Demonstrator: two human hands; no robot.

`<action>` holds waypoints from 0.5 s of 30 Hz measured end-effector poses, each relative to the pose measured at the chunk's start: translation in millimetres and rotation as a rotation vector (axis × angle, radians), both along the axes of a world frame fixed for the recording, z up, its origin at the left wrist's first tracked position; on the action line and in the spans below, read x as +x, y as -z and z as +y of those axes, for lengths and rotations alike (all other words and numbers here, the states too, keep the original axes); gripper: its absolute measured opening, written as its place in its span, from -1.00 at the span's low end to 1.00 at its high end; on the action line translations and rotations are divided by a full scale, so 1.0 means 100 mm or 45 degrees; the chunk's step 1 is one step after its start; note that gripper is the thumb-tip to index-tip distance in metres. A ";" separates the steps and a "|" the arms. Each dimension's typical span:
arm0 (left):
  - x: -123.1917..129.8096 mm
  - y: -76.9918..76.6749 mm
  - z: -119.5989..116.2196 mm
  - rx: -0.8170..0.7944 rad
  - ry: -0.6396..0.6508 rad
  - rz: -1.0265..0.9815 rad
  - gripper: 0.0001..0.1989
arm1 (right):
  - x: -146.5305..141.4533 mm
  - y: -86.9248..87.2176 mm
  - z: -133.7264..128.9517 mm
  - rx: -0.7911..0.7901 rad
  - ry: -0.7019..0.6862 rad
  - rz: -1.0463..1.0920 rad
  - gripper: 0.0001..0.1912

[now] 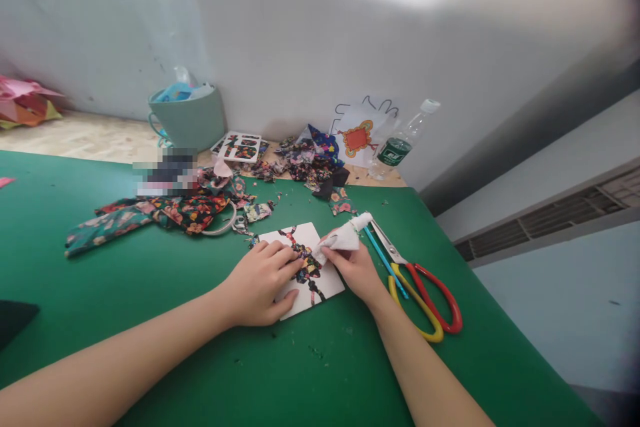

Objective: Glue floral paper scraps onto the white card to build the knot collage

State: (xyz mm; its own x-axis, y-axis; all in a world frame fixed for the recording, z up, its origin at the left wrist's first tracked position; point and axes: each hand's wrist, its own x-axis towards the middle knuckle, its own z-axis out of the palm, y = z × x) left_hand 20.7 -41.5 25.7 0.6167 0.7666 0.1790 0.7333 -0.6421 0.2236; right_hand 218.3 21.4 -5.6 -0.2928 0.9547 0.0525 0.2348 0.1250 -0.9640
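A white card (295,303) lies on the green table, bearing a pattern of dark flowered fabric pieces (307,268). My left hand (265,280) rests on the card's left side, its fingers stretched out and fingertips touching the fabric, the thumb apart near the lower edge. In my right hand (353,267) is a crumpled white piece (345,237), pinched at the card's right side; its far end looks rolled, and I cannot tell whether it is a tissue or a soft tube. Its lower tip reaches the fabric pattern.
Right of my hand lie scissors (427,290) with red and yellow handles and a blue stick (385,260). Flowered cloth (165,213), a tape ring (223,223) and fabric scraps (313,157) lie behind. A green mug (190,120) and clear bottle (400,147) stand by the wall.
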 end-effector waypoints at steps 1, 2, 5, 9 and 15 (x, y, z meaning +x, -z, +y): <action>0.00 0.00 0.00 0.004 0.000 -0.004 -0.58 | 0.00 0.00 0.00 0.001 -0.003 0.003 -0.83; 0.00 0.00 0.00 0.009 0.001 -0.009 -0.58 | 0.00 0.00 0.00 0.002 -0.006 0.004 -0.83; -0.01 0.00 0.00 0.025 0.007 -0.031 -0.58 | 0.00 0.01 0.00 0.010 -0.005 -0.002 -0.82; -0.01 -0.01 0.00 0.021 0.010 -0.031 -0.58 | 0.00 0.01 0.00 0.033 -0.013 -0.033 -0.83; -0.01 0.07 0.01 0.013 0.004 -0.003 -0.56 | -0.01 -0.01 0.00 0.026 0.002 -0.018 -0.83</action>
